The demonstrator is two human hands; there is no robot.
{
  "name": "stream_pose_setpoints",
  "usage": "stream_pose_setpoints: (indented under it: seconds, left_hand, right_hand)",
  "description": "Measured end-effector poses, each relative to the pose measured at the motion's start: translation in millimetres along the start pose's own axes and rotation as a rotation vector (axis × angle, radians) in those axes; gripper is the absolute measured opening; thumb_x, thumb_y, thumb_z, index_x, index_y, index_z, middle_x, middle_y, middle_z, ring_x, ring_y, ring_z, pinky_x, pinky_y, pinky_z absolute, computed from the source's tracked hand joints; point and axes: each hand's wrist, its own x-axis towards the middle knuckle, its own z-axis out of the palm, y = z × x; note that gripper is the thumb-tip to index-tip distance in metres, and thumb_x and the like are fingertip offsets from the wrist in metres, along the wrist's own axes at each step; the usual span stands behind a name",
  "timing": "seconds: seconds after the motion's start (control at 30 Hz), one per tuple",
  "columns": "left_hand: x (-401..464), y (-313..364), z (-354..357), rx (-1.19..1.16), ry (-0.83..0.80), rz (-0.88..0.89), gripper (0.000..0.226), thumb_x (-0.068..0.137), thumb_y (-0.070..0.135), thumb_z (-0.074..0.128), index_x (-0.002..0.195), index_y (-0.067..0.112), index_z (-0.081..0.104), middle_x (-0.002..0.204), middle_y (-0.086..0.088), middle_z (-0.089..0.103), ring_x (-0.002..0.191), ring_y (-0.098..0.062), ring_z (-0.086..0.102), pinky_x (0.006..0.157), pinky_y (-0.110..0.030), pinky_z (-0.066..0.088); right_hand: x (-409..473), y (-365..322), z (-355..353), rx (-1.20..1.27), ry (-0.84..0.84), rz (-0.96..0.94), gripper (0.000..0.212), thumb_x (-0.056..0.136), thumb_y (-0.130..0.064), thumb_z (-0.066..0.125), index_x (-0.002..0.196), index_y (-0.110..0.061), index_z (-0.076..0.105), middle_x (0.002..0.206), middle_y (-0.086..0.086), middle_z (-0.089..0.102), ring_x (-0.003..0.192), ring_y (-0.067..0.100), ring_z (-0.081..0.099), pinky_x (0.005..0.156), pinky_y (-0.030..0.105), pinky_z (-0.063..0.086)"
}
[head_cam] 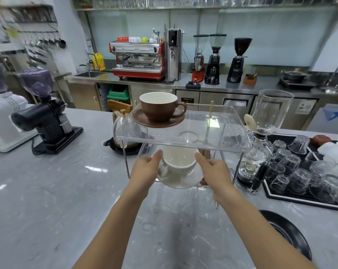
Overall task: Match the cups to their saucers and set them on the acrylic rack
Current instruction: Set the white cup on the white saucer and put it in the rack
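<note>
A clear acrylic rack with two tiers stands on the grey counter. On its upper tier, at the left, a brown cup sits on a brown saucer. At the lower tier's front edge a white cup sits on a white saucer. My left hand grips the saucer's left side beside the cup handle. My right hand grips the saucer's right side. Both thumbs point up along the cup.
A black grinder and a white machine stand at the left. A kettle sits behind the rack. A siphon brewer and a black mat with several upturned glasses are at the right. A black plate lies near right.
</note>
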Motion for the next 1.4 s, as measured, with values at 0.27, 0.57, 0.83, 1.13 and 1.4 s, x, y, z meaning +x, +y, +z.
stream_pose_setpoints:
  seconds: [0.27, 0.57, 0.83, 1.13, 1.4]
  left_hand:
    - [21, 14, 11, 0.072, 0.006, -0.040, 0.066, 0.061, 0.074, 0.050, 0.067, 0.009, 0.060, 0.072, -0.013, 0.063, 0.078, -0.037, 0.069, 0.093, -0.055, 0.054]
    - [46, 12, 20, 0.048, -0.003, -0.020, 0.071, 0.062, 0.070, 0.055, 0.090, 0.008, 0.072, 0.098, -0.023, 0.076, 0.096, -0.042, 0.072, 0.089, -0.059, 0.057]
    - [61, 5, 29, 0.027, -0.014, -0.011, 0.073, 0.067, 0.067, 0.057, 0.127, 0.025, 0.058, 0.123, -0.007, 0.069, 0.114, -0.032, 0.066, 0.099, -0.056, 0.053]
    - [62, 12, 30, 0.015, -0.017, -0.045, 0.060, 0.061, 0.066, 0.055, 0.101, 0.024, 0.068, 0.104, -0.007, 0.073, 0.100, -0.030, 0.070, 0.094, -0.056, 0.056]
    - [42, 18, 24, 0.083, 0.023, -0.028, 0.043, 0.082, 0.061, 0.056, 0.083, 0.018, 0.065, 0.084, -0.008, 0.068, 0.078, -0.026, 0.063, 0.092, -0.054, 0.057]
  right_hand:
    - [27, -5, 3, 0.081, 0.008, 0.005, 0.053, 0.082, -0.045, 0.071, 0.055, -0.009, 0.042, 0.055, 0.011, 0.043, 0.037, 0.015, 0.049, 0.040, 0.018, 0.041]
    - [47, 3, 4, 0.144, 0.043, 0.003, 0.045, 0.089, -0.035, 0.069, 0.056, -0.024, 0.041, 0.058, 0.001, 0.041, 0.041, 0.012, 0.045, 0.033, 0.014, 0.036]
    - [56, 8, 13, 0.110, 0.088, -0.022, 0.040, 0.071, -0.058, 0.066, 0.099, -0.030, 0.071, 0.097, -0.004, 0.074, 0.095, 0.025, 0.068, 0.088, 0.050, 0.057]
    - [55, 5, 15, 0.089, 0.126, -0.009, 0.039, 0.075, -0.059, 0.065, 0.098, -0.028, 0.070, 0.091, -0.003, 0.069, 0.088, 0.025, 0.062, 0.081, 0.048, 0.055]
    - [55, 7, 11, 0.122, 0.102, 0.064, 0.029, 0.086, -0.046, 0.066, 0.093, -0.019, 0.067, 0.078, 0.000, 0.059, 0.077, 0.023, 0.057, 0.064, 0.036, 0.053]
